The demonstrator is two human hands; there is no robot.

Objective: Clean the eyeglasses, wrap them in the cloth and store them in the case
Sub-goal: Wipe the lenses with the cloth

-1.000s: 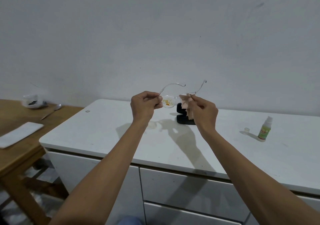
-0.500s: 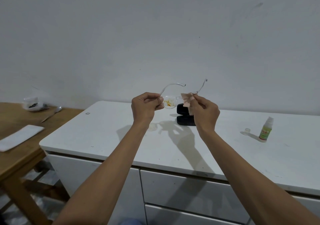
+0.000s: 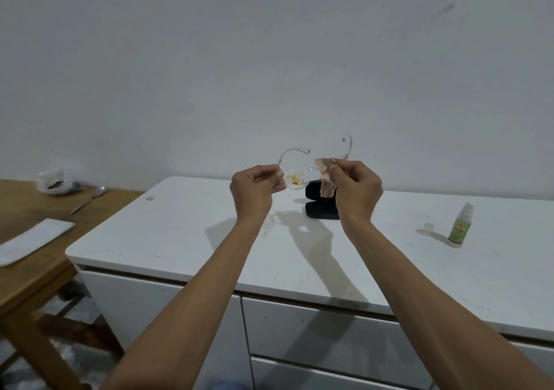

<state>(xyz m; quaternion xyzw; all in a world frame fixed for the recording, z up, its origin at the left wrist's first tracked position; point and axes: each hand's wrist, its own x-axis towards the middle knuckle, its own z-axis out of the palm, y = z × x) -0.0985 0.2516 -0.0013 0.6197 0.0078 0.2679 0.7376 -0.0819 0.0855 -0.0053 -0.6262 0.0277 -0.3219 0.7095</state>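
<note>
Leftmost, a wooden table (image 3: 36, 209) is carrying a folded white cloth (image 3: 33, 239), a clear bag with something dark inside (image 3: 55, 181) and a spoon (image 3: 87, 200). Next to it, a white worktop (image 3: 186, 233) with drawers below is stretching across to the right edge.

Above the worktop, the left hand (image 3: 254, 188) is curling closed, with its thumb and forefinger pinching the left end of the eyeglasses (image 3: 295, 178) where the temple arm meets the front. The clear frame is hanging in the air between the two hands, its temple arms pointing up and away toward the wall. The left lens is showing orange and yellow smears. The right hand (image 3: 356, 188) is also closing, pinching a small pinkish cloth (image 3: 325, 174) against the right side of the frame; the right lens is sitting hidden behind the cloth and fingers, and a strip of the cloth is dangling below the hand.

Behind and below the hands, a black case (image 3: 320, 206) is lying open on the worktop, partly covered by the right wrist. Farther right, a small clear cap (image 3: 429, 227) is resting just beside a little spray bottle with a green label (image 3: 460, 224), which is standing upright, well apart from the hands.
</note>
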